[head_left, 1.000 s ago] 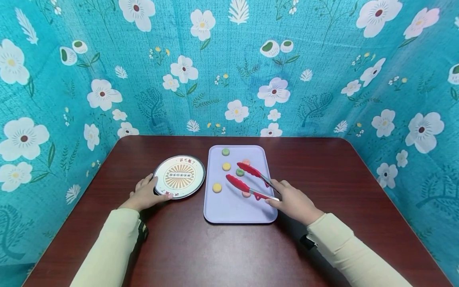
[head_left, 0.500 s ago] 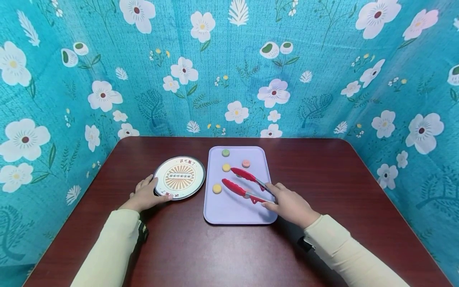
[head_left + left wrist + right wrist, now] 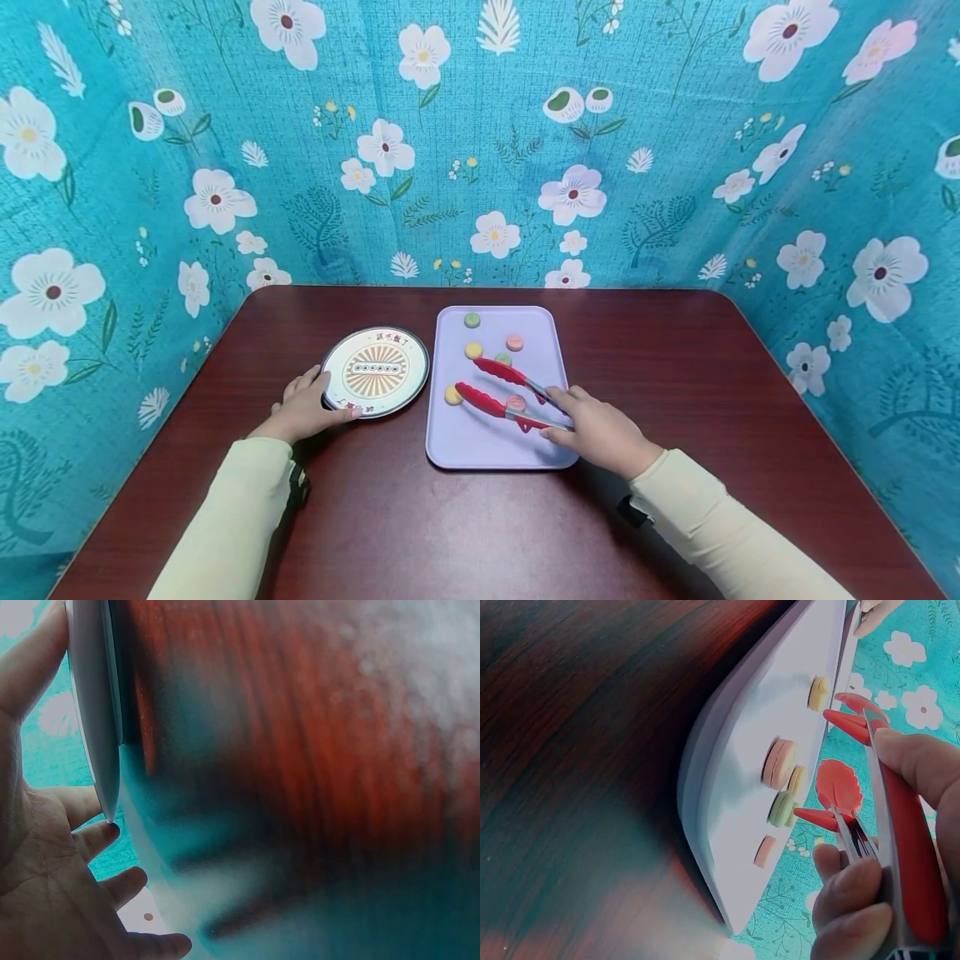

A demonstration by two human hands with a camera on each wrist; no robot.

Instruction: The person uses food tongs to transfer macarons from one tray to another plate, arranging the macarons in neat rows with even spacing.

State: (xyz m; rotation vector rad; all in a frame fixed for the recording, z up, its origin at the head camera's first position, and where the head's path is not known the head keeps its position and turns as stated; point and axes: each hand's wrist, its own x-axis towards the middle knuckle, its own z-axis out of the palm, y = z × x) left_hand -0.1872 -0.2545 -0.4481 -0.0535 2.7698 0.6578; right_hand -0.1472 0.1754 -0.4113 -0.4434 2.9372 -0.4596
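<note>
My left hand [image 3: 303,406] holds the rim of a round white plate [image 3: 408,387] with a striped sunburst, thumb at the near edge and fingers at the left side. The left wrist view shows the plate [image 3: 90,697] edge-on between thumb and index finger, the other fingers spread. My right hand [image 3: 600,429] grips red-tipped metal tongs [image 3: 506,373] above a lilac tray [image 3: 480,446]. The tongs' arms stand apart with nothing between their tips, the lower tip beside a yellow macaron [image 3: 452,395]. In the right wrist view, thumb and curled fingers hold the tongs [image 3: 911,855].
On the tray lie another yellow macaron [image 3: 473,350], a green one [image 3: 472,319] at the back, a pink one [image 3: 514,342], and a green one [image 3: 503,359] and a pink one [image 3: 515,403] by the tongs. Flowered teal cloth [image 3: 480,167] surrounds the brown table [image 3: 420,533].
My right hand has moved the tongs left and toward the near side over the tray, their tips now closer to the near yellow macaron. My left hand and the plate have stayed put.
</note>
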